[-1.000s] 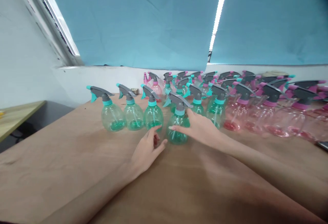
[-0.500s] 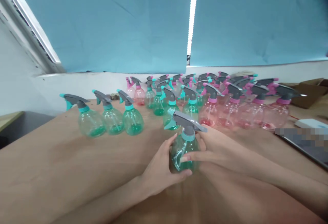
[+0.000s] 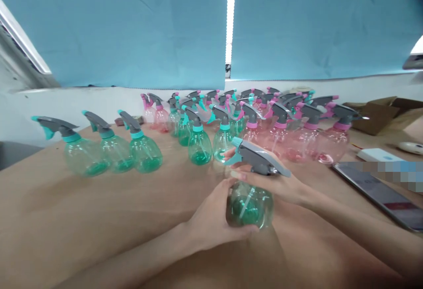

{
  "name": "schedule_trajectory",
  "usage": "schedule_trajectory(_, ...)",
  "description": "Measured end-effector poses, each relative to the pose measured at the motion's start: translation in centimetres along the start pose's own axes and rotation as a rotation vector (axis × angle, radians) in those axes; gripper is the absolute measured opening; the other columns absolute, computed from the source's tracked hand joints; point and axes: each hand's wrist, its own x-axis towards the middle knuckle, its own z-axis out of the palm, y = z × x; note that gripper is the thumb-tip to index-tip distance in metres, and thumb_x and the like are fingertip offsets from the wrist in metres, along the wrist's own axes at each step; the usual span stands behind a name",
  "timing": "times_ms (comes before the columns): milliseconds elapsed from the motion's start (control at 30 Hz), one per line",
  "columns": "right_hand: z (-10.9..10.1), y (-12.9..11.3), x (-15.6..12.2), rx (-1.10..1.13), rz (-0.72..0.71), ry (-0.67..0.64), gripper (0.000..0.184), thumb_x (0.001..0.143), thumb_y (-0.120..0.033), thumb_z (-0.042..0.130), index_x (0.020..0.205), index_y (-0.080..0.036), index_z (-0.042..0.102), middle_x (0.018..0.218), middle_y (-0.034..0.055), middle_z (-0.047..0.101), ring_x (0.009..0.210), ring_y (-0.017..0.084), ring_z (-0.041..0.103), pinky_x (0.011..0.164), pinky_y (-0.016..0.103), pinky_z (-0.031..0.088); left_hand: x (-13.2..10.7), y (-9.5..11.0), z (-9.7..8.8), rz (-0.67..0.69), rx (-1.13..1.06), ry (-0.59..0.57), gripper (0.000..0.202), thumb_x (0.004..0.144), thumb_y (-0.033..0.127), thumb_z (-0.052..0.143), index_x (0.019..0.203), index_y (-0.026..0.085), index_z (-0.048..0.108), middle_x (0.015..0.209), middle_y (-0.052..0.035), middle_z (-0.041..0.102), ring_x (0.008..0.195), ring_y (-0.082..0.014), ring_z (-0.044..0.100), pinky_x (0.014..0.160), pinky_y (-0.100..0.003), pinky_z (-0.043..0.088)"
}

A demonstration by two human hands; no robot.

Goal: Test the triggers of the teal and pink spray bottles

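Observation:
A clear green spray bottle (image 3: 250,207) with a grey and turquoise trigger head is held in front of me, a little green liquid inside. Its nozzle points left and slightly up. My left hand (image 3: 211,218) is closed round the left side of the body, thumb along the bottom. My right hand (image 3: 280,185) wraps the neck just below the trigger head, hiding the collar. To the left, three green spray bottles (image 3: 145,152) stand in a row. Behind the held one are two more green bottles (image 3: 200,148) and pink ones (image 3: 333,141).
Several more pink and green bottles crowd the back of the wooden table (image 3: 99,209). On the right lie a phone (image 3: 373,192), a white box-like object (image 3: 380,154), a white computer mouse (image 3: 410,147) and an open cardboard box (image 3: 376,115). Blue blinds (image 3: 132,29) hang behind.
My right hand has moved from the bottle's body up to its neck. The held bottle now leans more, its head shifted slightly right. The view has turned a little to the right.

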Motion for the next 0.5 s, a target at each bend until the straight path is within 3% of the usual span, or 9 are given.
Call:
schedule_trajectory(167,-0.3,0.3,0.2,0.012,0.003,0.014,0.021,0.083,-0.027,0.06,0.104,-0.026,0.056,0.104,0.0018,0.063,0.087,0.017,0.065,0.076,0.033,0.055,0.9,-0.5,-0.2,0.03,0.042,-0.033,0.09,0.072,0.05,0.076,0.143,0.027,0.027,0.141,-0.0125,0.044,0.131,-0.0376,0.039,0.106,-0.056,0.031)
schedule_trajectory(333,-1.1,1.3,0.6,-0.054,0.016,0.04,0.02,0.084,-0.034,0.059,0.102,-0.028,0.056,0.09,-0.0018,0.063,0.067,0.013,0.061,0.071,0.032,0.053,1.4,-1.6,-1.4,0.067,0.21,-0.085,0.087,0.074,0.054,0.073,0.144,0.026,0.029,0.141,-0.0116,0.045,0.128,-0.0355,0.042,0.105,-0.053,0.033)
schedule_trajectory(500,-2.2,2.2,1.1,-0.141,-0.019,0.087,0.018,0.084,-0.032,0.058,0.103,-0.03,0.059,0.079,-0.0031,0.06,0.058,0.013,0.055,0.065,0.032,0.051,1.4,-3.1,-3.1,-0.069,0.361,-0.11,0.079,0.075,0.054,0.072,0.14,0.024,0.038,0.138,-0.0122,0.046,0.127,-0.0335,0.043,0.105,-0.051,0.034)
